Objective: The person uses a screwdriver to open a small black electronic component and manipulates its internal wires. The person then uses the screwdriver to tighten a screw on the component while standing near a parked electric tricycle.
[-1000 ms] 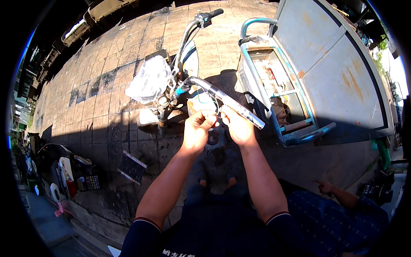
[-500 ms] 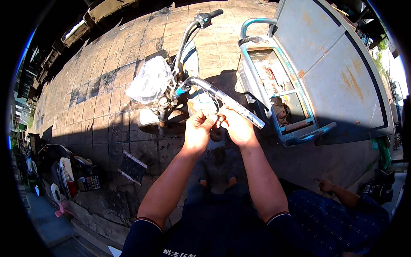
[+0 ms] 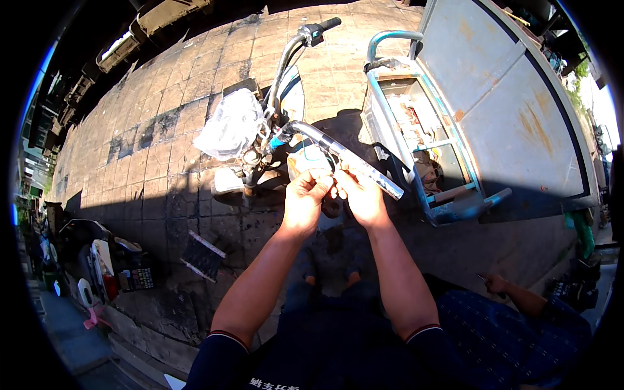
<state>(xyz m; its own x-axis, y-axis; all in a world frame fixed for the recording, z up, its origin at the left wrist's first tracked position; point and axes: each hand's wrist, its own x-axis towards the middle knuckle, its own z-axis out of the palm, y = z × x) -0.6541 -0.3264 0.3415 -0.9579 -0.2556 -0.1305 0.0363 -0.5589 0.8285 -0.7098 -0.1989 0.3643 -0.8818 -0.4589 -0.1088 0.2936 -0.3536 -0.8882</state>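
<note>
My left hand [image 3: 305, 205] and my right hand [image 3: 364, 201] meet below the bare silver right-hand tube [image 3: 370, 170] of a three-wheeler's handlebar, fingertips pinched on a thin dark wire [image 3: 330, 162] that hangs from it. What exactly sits between the fingertips is too small to make out. Blue wrapping [image 3: 282, 138] circles the bar near the stem. The other bar end carries a black grip and switch housing [image 3: 312, 34]. A white plastic bag [image 3: 229, 127] covers something at the front, left of my hands.
A rusty grey metal cargo body [image 3: 500, 110] with a blue tubular seat frame [image 3: 468, 211] stands right. A parked scooter [image 3: 102, 263] and a dark slatted object [image 3: 201, 257] lie left on the paving [image 3: 153, 149]. Another person in blue patterned clothing [image 3: 500, 331] is at lower right.
The view has shifted a little, so bike and hands appear slightly lower and further right. My fingers have shifted slightly at the wire, still close together.
</note>
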